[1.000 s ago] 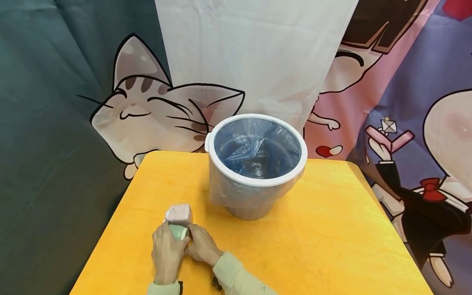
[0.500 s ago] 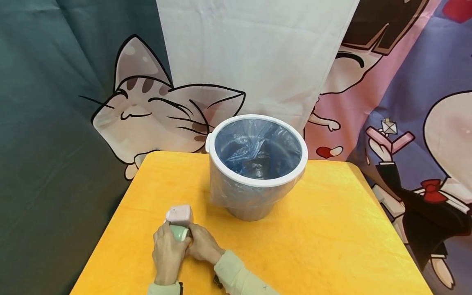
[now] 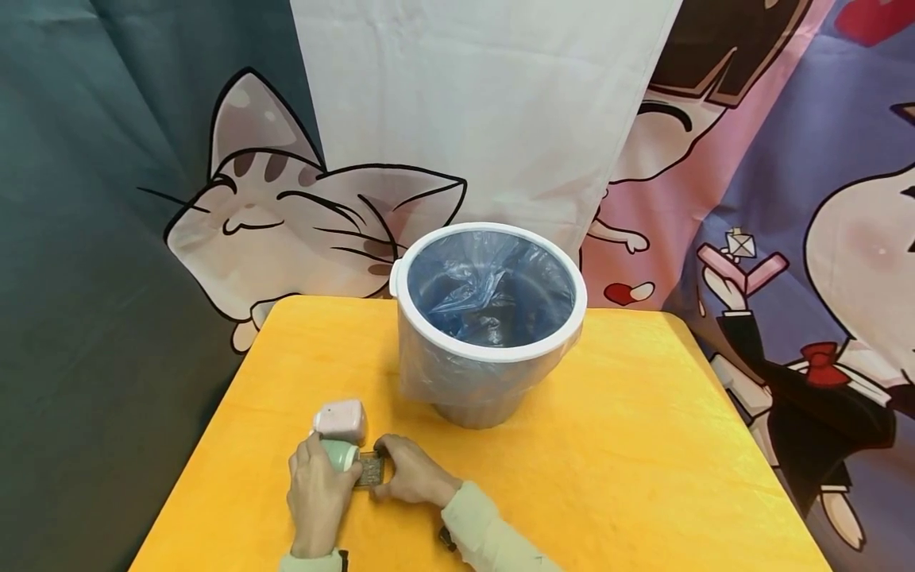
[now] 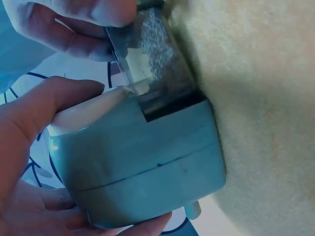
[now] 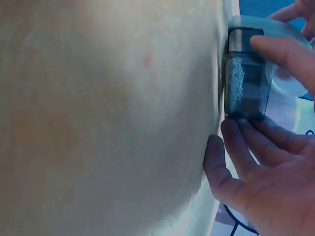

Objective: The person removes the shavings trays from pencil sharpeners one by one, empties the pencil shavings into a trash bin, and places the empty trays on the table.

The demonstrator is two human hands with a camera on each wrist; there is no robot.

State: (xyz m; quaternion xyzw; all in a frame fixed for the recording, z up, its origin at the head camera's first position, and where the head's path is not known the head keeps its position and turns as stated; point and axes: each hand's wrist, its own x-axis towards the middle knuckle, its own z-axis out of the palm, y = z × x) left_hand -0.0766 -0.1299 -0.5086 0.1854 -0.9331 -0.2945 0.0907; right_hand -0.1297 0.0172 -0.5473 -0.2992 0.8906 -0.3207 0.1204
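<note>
In the head view my left hand (image 3: 314, 496) holds a green fabric shaver (image 3: 336, 454) on its side at the table's front left. From its body (image 4: 147, 167) a see-through dark lint box (image 4: 162, 59) sticks out, its inner end at the slot. Grey fluff shows inside the box. My right hand (image 3: 418, 473) pinches the lint box (image 3: 370, 469) between thumb and fingers, as the right wrist view also shows. Just behind the shaver lies a pink device (image 3: 341, 419) of similar rounded shape; its kind is unclear.
A bin (image 3: 493, 349) with a white rim and a clear bag liner stands behind and right of the hands. Everything rests on a yellow table (image 3: 608, 461). Cartoon-printed cloth (image 3: 500, 95) hangs along the far side.
My right hand has moved to the right, drawing the lint box out of the shaver so that it now shows. The left hand keeps its hold on the green shaver.
</note>
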